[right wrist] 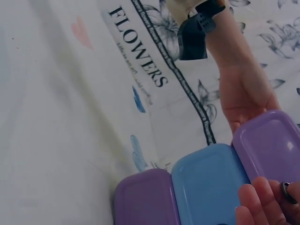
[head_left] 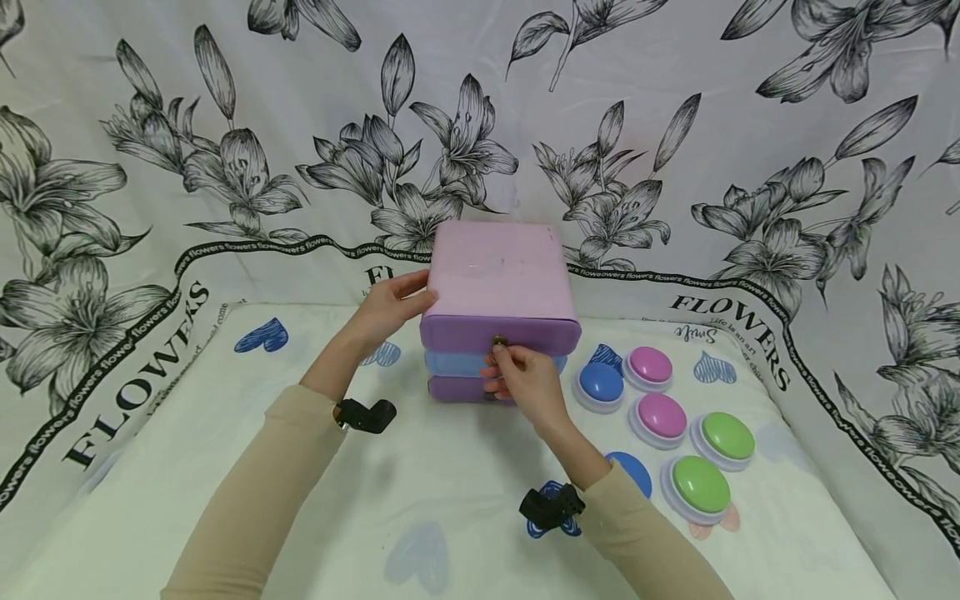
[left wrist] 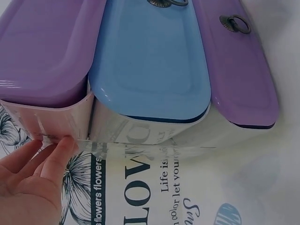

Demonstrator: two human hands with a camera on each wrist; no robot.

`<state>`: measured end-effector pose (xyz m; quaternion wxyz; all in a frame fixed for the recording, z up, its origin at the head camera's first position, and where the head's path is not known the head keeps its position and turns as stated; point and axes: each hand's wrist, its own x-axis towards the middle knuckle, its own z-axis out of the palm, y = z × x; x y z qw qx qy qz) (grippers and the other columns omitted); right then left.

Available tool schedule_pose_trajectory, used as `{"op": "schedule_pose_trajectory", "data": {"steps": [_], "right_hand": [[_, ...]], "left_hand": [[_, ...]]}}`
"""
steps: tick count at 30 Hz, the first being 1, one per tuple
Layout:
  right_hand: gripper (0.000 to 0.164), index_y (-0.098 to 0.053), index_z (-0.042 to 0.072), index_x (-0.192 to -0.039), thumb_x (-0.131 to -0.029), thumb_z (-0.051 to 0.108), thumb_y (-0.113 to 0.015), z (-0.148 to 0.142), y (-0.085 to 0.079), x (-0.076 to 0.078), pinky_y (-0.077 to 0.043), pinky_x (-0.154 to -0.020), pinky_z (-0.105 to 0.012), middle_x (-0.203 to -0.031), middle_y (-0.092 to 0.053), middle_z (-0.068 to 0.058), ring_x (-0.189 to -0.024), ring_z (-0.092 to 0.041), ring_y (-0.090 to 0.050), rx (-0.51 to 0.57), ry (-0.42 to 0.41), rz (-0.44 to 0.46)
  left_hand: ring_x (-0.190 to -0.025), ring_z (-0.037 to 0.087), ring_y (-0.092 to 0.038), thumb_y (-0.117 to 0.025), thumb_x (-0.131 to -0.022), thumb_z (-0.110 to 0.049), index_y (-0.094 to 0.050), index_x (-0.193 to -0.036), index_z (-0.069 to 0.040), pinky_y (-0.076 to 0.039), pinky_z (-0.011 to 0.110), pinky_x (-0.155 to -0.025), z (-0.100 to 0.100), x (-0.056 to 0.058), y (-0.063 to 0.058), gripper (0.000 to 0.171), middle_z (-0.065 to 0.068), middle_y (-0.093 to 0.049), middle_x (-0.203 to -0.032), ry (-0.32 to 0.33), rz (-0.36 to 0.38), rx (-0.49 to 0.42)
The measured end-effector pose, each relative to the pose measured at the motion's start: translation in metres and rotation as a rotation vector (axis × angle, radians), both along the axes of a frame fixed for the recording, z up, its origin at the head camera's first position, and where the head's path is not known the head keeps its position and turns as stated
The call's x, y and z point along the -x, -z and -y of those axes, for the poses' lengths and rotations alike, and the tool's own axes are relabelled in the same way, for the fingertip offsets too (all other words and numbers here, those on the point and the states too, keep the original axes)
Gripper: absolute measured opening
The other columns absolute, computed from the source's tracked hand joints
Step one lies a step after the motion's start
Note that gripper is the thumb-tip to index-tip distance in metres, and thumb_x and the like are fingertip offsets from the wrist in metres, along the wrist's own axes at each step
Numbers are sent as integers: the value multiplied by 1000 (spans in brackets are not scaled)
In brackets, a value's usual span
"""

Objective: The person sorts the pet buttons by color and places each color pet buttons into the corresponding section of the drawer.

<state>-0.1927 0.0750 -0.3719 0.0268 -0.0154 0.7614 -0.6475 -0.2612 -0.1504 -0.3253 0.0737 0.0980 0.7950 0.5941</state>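
The left hand (head_left: 388, 308), fingers extended, rests against the pink casing (head_left: 495, 271), presumably steadying it, while the right hand (head_left: 531, 383) pinches the ring pull (head_left: 499, 340) of the top purple drawer (head_left: 456, 335).

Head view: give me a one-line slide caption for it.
Left hand touching the drawer box, right hand pinching its top pull, six domed buttons at right.

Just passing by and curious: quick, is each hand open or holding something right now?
Left hand: open, touching the side of the pink casing.
Right hand: closed, pinching the metal pull on the top purple drawer.
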Motion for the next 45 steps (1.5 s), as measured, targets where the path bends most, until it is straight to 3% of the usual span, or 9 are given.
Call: {"op": "schedule_pose_trajectory", "data": {"steps": [13, 25, 36, 41, 45], "right_hand": [[38, -69, 0, -97, -93, 35, -54, -2, -1, -12, -58, -60, -28, -78, -70, -6, -67, -16, -68, -64, -19, -24], [29, -70, 6, -89, -92, 31, -56, -2, -1, -25, -58, -58, -28, -75, -70, -4, -64, -15, -68, -102, -12, -48], [29, -70, 8, -91, -93, 33, -55, -6, 1, -39, -58, -58, -28, -77, -70, -5, -65, -16, -67, -119, -56, -55], [27, -70, 7, -91, -93, 30, -56, -7, 0, -47, -58, -57, -29, -78, -71, -8, -67, -21, -68, -109, -69, -52], [25, -70, 1, -92, -94, 22, -55, -5, -12, -59, -58, -57, -30, -78, -70, -13, -68, -26, -68, -113, -78, -63]], "left_hand": [[-130, 21, -39, -60, -88, -39, -33, -144, -18, -30, 46, -110, 1, 1, 0, 65, 1, -35, -147, 3, 15, 9], [-130, 23, -39, -61, -88, -36, -35, -143, -17, -30, 47, -110, 1, 2, -2, 64, 2, -35, -147, 4, 25, 0], [-131, 29, -37, -56, -92, -23, -31, -144, -9, -29, 49, -110, -4, -14, -23, 60, 9, -31, -148, 23, 47, -21], [-130, 26, -39, -59, -90, -28, -34, -143, -12, -30, 48, -110, -1, -5, -12, 61, 6, -33, -147, 15, 31, -38], [-130, 24, -40, -61, -89, -34, -36, -142, -16, -33, 46, -108, 1, 1, -2, 62, 3, -35, -146, 12, 9, -34]]}}
